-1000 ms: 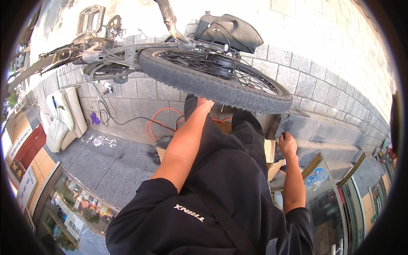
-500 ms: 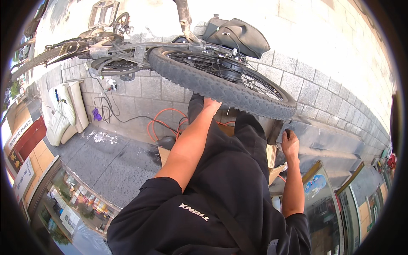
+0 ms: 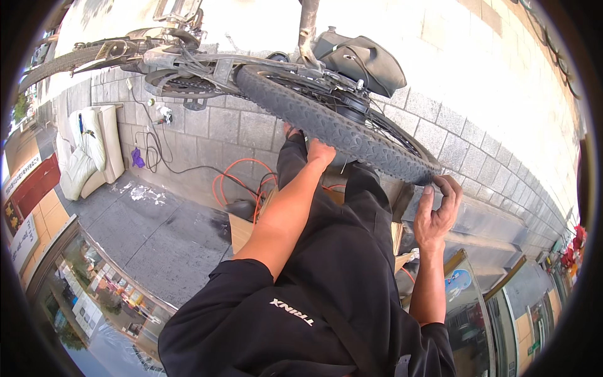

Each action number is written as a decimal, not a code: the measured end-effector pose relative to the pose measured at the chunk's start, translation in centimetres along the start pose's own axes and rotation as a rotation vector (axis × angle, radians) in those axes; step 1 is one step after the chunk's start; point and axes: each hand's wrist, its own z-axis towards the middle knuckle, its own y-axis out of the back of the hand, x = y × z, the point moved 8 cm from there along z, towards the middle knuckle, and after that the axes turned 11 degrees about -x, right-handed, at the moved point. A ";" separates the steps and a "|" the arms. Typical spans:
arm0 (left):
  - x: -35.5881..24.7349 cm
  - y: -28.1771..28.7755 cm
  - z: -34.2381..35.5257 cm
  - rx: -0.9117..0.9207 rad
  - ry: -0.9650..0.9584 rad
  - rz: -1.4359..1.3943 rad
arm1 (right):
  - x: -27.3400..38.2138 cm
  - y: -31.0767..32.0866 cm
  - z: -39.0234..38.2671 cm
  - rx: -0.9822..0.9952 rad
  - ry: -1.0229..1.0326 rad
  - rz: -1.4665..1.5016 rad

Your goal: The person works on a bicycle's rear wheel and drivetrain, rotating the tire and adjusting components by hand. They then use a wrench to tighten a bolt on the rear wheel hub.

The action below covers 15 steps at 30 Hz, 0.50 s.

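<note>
A bicycle wheel with a knobby black tyre [image 3: 352, 132] lies tilted in front of me, belonging to a bicycle tipped on its side. Against the tyre's near edge my left hand [image 3: 321, 154] is closed, its fingertips turned under and hidden. What it holds, if anything, cannot be seen. My right hand [image 3: 436, 213] is by the tyre's right end, fingers bent upward and thumb apart; the fingertips look close to or touching the tread. Inside the wheel sits a dark hub [image 3: 352, 105]. A grey-black saddle [image 3: 370, 63] shows behind the wheel.
A pale cushioned seat [image 3: 103, 147] stands at the left, with a purple cloth or glove [image 3: 137, 157] beside it. Black cable and an orange hose [image 3: 220, 182] trail over the paving. Cardboard [image 3: 240, 232] lies by my legs, and stone steps [image 3: 483, 204] rise at the right.
My right hand has risen to the tyre's right end and its fingers have opened. My left hand has shifted slightly right and shows more below the tyre. The bicycle appears slightly farther right.
</note>
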 end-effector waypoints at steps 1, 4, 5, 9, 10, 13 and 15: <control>0.7 -0.1 -0.3 -0.029 0.076 -0.121 | 1.7 -0.5 0.7 0.024 0.051 0.034; 2.4 -0.5 -0.4 -0.239 0.460 -0.732 | 4.9 -1.8 1.7 0.118 0.159 0.053; 2.6 -0.6 -0.7 -0.276 0.490 -0.790 | 5.9 -2.4 1.9 0.143 0.198 0.053; 1.0 5.3 -2.3 -0.283 0.551 -0.884 | 7.7 -4.3 2.5 0.206 0.256 -0.103; 1.0 5.9 -2.6 -0.260 0.564 -0.878 | 7.5 -4.7 2.7 0.199 0.246 -0.120; 1.3 4.6 -2.2 -0.225 0.577 -0.879 | 7.3 -5.0 2.6 0.212 0.286 -0.164; 1.7 2.2 -1.6 -0.228 0.576 -0.913 | 7.0 -4.8 2.6 0.206 0.281 -0.153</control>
